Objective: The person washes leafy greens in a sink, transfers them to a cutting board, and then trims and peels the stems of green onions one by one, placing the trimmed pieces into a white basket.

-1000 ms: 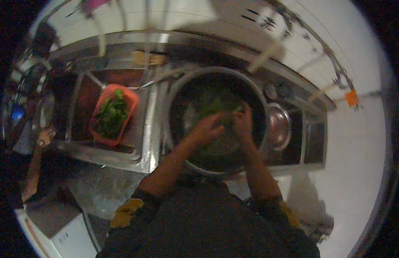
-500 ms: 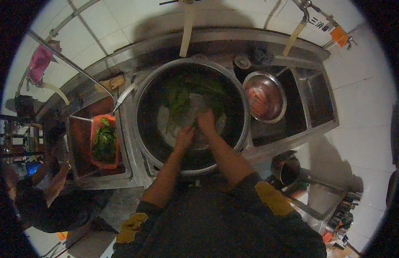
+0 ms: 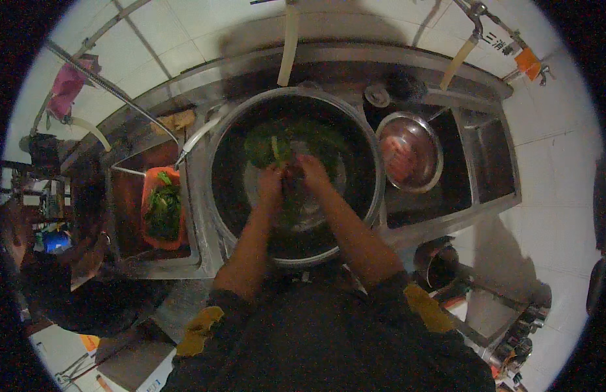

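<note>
Since half a second earlier, the left hand (image 3: 271, 181) and right hand (image 3: 311, 171) had moved toward the far side of a large round pot (image 3: 303, 261). Inside it, leafy greens (image 3: 258, 145) lay at the fingertips; blur and shadow hid how far the fingers opened or whether they gripped. Left stood an orange basket (image 3: 162, 244) of greens; right, a steel bowl (image 3: 436, 153) with pinkish contents, too dim to identify.

so the only proper writing I can spot is a short slanted row of bold black characters (image 3: 499, 44) on the white tiled wall (image 3: 551, 117), upper right, between a pale hose (image 3: 458, 64) and an orange tag (image 3: 528, 63); there's also some blue marking on the pale box (image 3: 160, 372) bottom left, too tiny to make out
</note>
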Tool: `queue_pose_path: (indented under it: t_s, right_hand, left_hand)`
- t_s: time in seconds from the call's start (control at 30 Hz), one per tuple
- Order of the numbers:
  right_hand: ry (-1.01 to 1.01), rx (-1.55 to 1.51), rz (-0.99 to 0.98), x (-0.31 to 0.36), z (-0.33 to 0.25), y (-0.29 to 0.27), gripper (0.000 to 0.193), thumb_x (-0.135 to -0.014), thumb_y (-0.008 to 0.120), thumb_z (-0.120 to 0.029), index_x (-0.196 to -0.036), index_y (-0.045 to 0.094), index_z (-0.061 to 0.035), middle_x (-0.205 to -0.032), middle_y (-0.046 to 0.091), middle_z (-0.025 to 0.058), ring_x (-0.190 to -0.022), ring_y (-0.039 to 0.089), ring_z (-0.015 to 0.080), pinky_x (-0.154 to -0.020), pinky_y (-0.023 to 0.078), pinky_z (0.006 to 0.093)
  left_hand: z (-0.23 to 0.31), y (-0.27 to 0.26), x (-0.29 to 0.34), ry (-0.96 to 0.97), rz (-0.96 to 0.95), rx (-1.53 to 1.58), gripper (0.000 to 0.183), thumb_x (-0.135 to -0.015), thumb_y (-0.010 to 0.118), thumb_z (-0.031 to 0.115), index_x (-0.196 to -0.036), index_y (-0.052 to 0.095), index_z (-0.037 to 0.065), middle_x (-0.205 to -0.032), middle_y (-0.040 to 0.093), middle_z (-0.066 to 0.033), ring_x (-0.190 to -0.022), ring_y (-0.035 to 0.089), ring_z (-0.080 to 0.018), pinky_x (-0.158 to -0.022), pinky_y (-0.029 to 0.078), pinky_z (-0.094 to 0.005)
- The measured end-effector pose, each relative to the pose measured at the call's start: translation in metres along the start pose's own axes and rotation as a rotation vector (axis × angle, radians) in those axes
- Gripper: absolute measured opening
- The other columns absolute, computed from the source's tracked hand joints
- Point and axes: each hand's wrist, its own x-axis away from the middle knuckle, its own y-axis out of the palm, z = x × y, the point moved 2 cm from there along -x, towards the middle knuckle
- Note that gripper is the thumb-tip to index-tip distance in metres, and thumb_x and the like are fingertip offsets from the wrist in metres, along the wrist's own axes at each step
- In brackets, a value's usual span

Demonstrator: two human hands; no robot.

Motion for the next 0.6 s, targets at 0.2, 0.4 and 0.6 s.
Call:
queue_pose_path:
  t_s: [0.2,0.4,0.6]
  right_hand:
    - [0.148,0.428,-0.108,0.035,0.048,-0.005,0.05,-0.09,0.06,-0.028,-0.132,0.047,-0.0034,-0.121,0.058,0.0084,-0.107,0.056,0.0206,-0.09,0.045,0.0343]
    - [0.199,0.168,-0.362,0.054,0.027,-0.014,0.041,-0.088,0.061,-0.03,-0.121,0.057,-0.0059,-0.116,0.062,0.009,-0.102,0.061,0.0249,-0.087,0.049,0.0392]
    - [0.617,-0.301,-0.285,0.074,-0.057,0.002,0.037,-0.09,0.059,-0.035,-0.114,0.063,-0.0068,-0.116,0.063,0.0099,-0.101,0.061,0.0275,-0.086,0.05,0.0431]
  left_hand:
    - [-0.014,-0.007,-0.03,0.035,0.021,0.256,0.026,-0.092,0.058,0.029,-0.103,0.06,0.006,-0.089,0.065,-0.0062,-0.072,0.059,-0.0179,-0.064,0.049,-0.0326]
    - [0.017,-0.018,-0.048,0.091,-0.066,0.414,0.024,-0.094,0.056,0.024,-0.108,0.06,0.005,-0.081,0.061,-0.004,-0.066,0.056,-0.0147,-0.059,0.048,-0.0329]
    - [0.071,0.007,-0.009,0.034,-0.245,0.513,0.025,-0.096,0.05,0.024,-0.111,0.059,0.005,-0.078,0.058,-0.0034,-0.064,0.053,-0.0136,-0.056,0.046,-0.0335]
